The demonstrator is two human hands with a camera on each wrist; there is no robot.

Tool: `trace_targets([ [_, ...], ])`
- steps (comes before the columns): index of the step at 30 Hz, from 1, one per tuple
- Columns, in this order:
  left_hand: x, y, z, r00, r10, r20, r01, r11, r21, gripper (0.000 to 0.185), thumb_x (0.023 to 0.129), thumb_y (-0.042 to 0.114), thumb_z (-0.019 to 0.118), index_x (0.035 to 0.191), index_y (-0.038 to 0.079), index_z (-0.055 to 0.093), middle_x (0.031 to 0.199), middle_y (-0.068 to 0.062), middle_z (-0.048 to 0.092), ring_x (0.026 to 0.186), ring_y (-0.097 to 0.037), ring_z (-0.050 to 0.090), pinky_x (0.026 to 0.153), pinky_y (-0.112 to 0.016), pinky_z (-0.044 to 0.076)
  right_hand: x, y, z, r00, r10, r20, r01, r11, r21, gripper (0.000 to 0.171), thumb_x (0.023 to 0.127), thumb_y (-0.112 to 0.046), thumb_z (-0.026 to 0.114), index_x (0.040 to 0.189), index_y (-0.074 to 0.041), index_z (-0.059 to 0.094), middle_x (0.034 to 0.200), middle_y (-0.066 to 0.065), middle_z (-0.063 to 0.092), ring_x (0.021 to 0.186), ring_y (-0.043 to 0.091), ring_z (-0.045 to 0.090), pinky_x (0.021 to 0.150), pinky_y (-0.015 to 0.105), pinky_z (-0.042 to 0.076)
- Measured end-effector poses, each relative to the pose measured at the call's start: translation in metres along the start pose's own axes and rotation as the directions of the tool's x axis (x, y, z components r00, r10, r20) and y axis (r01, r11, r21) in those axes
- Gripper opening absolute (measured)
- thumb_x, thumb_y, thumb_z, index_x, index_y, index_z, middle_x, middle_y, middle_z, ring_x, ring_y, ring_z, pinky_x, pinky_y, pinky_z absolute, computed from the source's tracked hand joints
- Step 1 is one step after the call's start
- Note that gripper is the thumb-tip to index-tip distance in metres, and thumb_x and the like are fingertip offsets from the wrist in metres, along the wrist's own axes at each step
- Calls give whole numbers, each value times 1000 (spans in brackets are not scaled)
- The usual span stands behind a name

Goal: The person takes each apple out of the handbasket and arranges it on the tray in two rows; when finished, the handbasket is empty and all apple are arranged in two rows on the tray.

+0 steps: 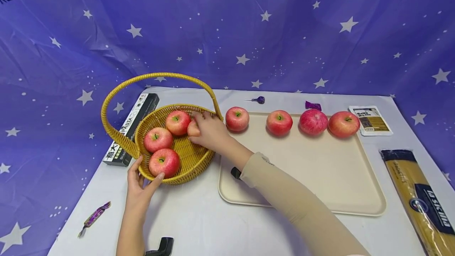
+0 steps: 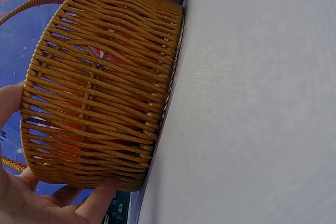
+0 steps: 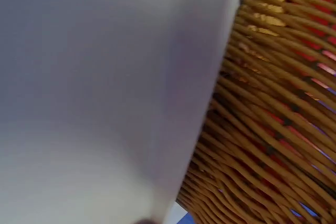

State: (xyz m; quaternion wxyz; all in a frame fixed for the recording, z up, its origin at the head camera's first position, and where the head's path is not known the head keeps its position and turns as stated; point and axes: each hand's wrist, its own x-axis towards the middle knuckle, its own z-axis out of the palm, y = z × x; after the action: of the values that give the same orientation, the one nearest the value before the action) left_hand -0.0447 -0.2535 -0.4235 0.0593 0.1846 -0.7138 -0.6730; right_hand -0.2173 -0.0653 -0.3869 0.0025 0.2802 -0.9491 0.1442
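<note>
A yellow wicker basket (image 1: 190, 161) with a tall arched handle stands on the left of the table. Three red apples lie along its left and back side, one of them an apple (image 1: 164, 162) near the front rim. My left hand (image 1: 138, 192) grips the basket's front left rim, thumb over the edge; in the left wrist view its fingers press the woven wall. Inside the basket, on the right, my right hand (image 1: 212, 132) holds another apple (image 1: 193, 129), mostly covered by the fingers. The right wrist view shows only the basket's woven side and a pale blurred surface.
A beige tray (image 1: 320, 177) lies to the right, with several apples along its back edge. Behind the basket is a black pasta box (image 1: 122, 145). Around the tray are a lollipop (image 1: 260, 100), a purple candy (image 1: 313, 106), a white pouch (image 1: 371, 121) and a spaghetti pack (image 1: 416, 192). A wrapped candy (image 1: 95, 216) lies front left.
</note>
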Motion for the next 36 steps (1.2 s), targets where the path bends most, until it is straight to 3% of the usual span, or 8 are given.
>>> trace_targets([
  [4, 0, -2, 1, 1000, 2, 1, -2, 1000, -11, 85, 90, 8, 68, 153, 21, 13, 159, -1, 8, 146, -20, 10, 115, -31, 22, 3, -2, 6, 999, 5, 41, -2, 997, -74, 76, 80, -58, 66, 139, -14, 47, 118, 10, 57, 94, 28, 62, 74, 40, 55],
  [8, 0, -3, 3, 1000, 5, 3, -5, 1000, -13, 85, 89, 8, 68, 153, 22, 14, 159, -2, 8, 146, -21, 12, 114, -30, 23, 0, -1, 7, 999, 2, 33, 0, 998, -61, 73, 79, -60, 67, 134, -15, 52, 114, 8, 57, 95, 26, 61, 74, 39, 55],
  [14, -1, -5, 6, 1000, 3, 11, -3, 1000, -12, 83, 89, 9, 69, 152, 22, 16, 158, -2, 11, 145, -21, 14, 114, -30, 25, -11, 7, 1, 999, -42, -29, 44, 996, 79, 71, 78, -58, 69, 135, -18, 53, 122, 6, 55, 108, 26, 57, 86, 40, 52],
  [18, -1, -6, 8, 1000, 22, 16, -21, 999, -26, 83, 89, 5, 67, 152, 21, 15, 158, -2, 12, 145, -21, 14, 114, -28, 25, -27, 12, -18, 991, -83, -108, 104, 973, 207, 70, 76, -56, 72, 133, -19, 54, 127, 4, 54, 115, 23, 53, 96, 38, 46],
  [23, 2, -4, 10, 999, 37, 21, -36, 999, -37, 83, 90, 3, 66, 153, 20, 14, 159, -2, 11, 145, -21, 13, 114, -27, 24, -62, 23, -62, 970, -110, -219, 175, 935, 309, 69, 75, -52, 76, 133, -20, 54, 124, -2, 55, 113, 13, 50, 97, 35, 43],
  [28, 5, -2, 11, 999, 43, 11, -42, 998, -38, 81, 90, 3, 66, 152, 19, 16, 158, -3, 13, 144, -21, 15, 114, -26, 24, -107, 49, -104, 959, -73, -273, 171, 919, 355, 72, 73, -51, 79, 134, -23, 54, 124, -6, 56, 112, 9, 50, 95, 37, 45],
  [33, 5, -2, 5, 1000, 24, 0, -24, 999, -33, 83, 89, 2, 66, 152, 20, 15, 159, -3, 10, 145, -21, 12, 113, -24, 24, -158, 87, -126, 960, 47, -275, 55, 935, 350, 71, 71, -50, 82, 133, -28, 55, 123, -7, 56, 110, 13, 51, 88, 42, 48],
  [36, 3, -2, 1, 1000, 15, -3, -15, 1000, -25, 84, 89, 2, 66, 152, 22, 14, 159, -3, 9, 145, -22, 12, 112, -22, 25, -189, 119, -130, 948, 151, -280, -56, 945, 321, 72, 70, -46, 84, 133, -23, 56, 123, 1, 56, 110, 21, 52, 87, 48, 47],
])
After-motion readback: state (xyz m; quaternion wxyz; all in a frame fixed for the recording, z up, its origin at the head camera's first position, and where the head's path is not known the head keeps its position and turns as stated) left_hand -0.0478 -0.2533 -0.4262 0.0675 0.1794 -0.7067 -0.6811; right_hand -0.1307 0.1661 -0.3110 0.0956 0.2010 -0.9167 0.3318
